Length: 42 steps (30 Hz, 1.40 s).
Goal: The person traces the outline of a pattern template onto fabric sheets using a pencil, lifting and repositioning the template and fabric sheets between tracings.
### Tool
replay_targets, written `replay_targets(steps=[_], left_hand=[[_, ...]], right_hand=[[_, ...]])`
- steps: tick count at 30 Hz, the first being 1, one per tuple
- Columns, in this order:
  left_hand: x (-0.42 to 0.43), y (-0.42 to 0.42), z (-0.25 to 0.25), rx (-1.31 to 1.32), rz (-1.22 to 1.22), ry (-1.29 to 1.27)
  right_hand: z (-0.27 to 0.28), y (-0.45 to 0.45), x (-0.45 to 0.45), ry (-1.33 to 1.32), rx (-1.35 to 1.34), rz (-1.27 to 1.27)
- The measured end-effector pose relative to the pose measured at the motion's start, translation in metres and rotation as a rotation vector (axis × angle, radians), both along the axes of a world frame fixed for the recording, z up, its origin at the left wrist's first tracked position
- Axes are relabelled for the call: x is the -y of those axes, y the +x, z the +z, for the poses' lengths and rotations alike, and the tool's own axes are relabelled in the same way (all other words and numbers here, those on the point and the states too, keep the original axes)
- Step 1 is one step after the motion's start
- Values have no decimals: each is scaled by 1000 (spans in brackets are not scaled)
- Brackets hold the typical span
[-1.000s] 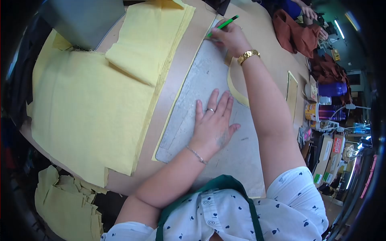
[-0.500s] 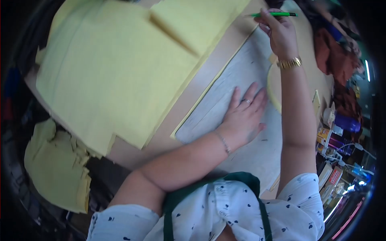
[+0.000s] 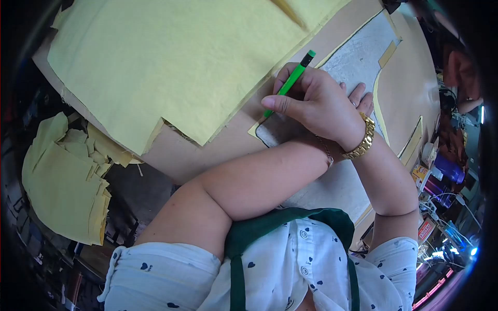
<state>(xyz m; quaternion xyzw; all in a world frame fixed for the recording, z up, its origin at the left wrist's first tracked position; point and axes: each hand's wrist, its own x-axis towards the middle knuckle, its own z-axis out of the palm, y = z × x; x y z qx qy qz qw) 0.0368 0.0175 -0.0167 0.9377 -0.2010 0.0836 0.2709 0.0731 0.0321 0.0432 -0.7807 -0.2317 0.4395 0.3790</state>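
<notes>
A green pencil [image 3: 293, 80] is pinched in my right hand [image 3: 324, 106], its lower end near the bottom left corner of the grey template [image 3: 358, 57]. Yellow fabric [image 3: 386, 54] shows along the template's edges. My left hand [image 3: 359, 98] lies on the template, mostly hidden behind my right hand and wrist; its visible fingertips are apart. My right forearm crosses over the left wrist.
A large stack of yellow fabric [image 3: 171, 62] covers the table's left side. Yellow scraps [image 3: 67, 181] hang at the lower left. A purple bottle [image 3: 448, 168], boxes and cables stand at the right, with brown cloth [image 3: 459, 72] above them.
My right hand has come down from the template's far end to its near left corner with the pencil, crossing over my left hand. The view has shifted and turned.
</notes>
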Motion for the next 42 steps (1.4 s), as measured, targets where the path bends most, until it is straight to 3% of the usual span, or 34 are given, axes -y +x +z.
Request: replay_targets(steps=[6,11,13,17,20,23,24,28,31,34,42], left_hand=[[-6,-2,7,-45,2,116],[3,10,21,-366,-66,-7],[4,2,17,-163,60,-101],[3,2,17,-179,40,-207],[2,3,20,-185,31,-195],[2,3,23,-200,29,-168],[2,4,24,-204,24,-155],[1,6,27,-224,15,-103],[2,6,31,-217,6,-36],[3,8,34,-177,-2,62],[23,56,48,-149,31,188]], right_hand=[[9,2,3,-70,190,93],[0,52,46,143,248,-274],[-9,97,71,93,461,-302],[-28,203,124,212,369,-521],[-24,239,123,206,545,-793],[-52,298,151,161,857,-849],[-55,302,149,377,727,-894],[-44,269,144,664,742,-1205],[-26,222,156,774,452,-1385],[-53,210,177,930,322,-1456],[-42,206,178,1148,300,-1745]])
